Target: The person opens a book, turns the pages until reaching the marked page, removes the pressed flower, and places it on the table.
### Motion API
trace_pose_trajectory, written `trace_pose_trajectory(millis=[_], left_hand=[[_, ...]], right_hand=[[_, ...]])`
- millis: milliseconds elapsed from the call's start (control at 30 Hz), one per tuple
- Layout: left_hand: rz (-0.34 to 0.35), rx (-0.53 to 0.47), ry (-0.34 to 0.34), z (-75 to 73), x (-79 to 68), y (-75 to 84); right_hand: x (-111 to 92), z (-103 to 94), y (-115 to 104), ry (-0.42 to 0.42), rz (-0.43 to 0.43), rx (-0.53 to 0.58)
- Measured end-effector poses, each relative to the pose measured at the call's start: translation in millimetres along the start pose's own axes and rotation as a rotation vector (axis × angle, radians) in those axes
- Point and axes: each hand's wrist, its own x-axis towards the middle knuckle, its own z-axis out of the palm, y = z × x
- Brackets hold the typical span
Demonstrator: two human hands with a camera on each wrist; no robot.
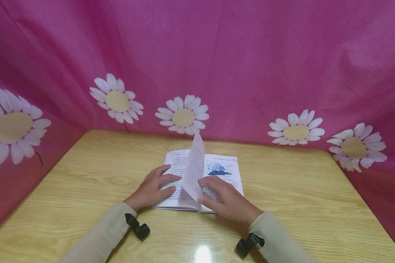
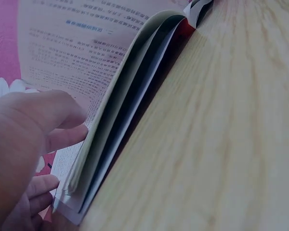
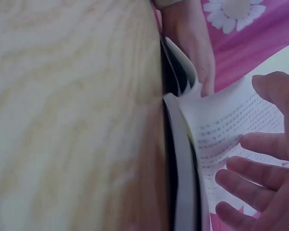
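Observation:
An open book [image 1: 233,182] lies on the table, with printed text and a blue picture on its right page. One page [image 1: 195,168] stands nearly upright at the middle. My left hand [image 1: 153,188] rests on the left page, fingers spread. On the other side, my right hand [image 1: 228,201] touches the raised page with extended fingers; its palm is over the lower right page. In the right wrist view, the thumb and fingers of my right hand [image 3: 265,173] are apart, and the page curves behind them. The left wrist view shows the book's layered lower edge [image 2: 130,110].
The wooden table [image 1: 299,204] extends around the book. A pink cloth [image 1: 237,65] with large white daisies hangs along the back and sides. Each sleeved wrist carries a small black camera, one at the left cuff [image 1: 141,231] and one at the right [image 1: 243,248].

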Motion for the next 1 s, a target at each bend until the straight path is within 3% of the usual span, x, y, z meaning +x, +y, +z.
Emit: trace_pose_trajectory(millis=[100,233,367,500,1000], left_hand=[[0.015,0.012,0.024,0.8,0.4,-1.4],[-0.039,-0.037,0.03,0.9,2.4,-1.7],[-0.168,-0.218,0.041,-0.2,5.1,-0.2],[-0.241,-0.364,0.081,-1.9,5.4,1.1],[-0.269,-0.438,0.097,-5.3,1.9,1.4]], right_hand=[[0,3.6,-2,-0.012,-0.008,-0.026],[0,6.4,-5,-0.056,0.022,-0.03],[-1,9.1,-9,-0.088,0.04,-0.028],[-2,12.2,-10,-0.085,0.013,-0.046],[-5,18.1,-20,-0.168,-0.027,-0.169]])
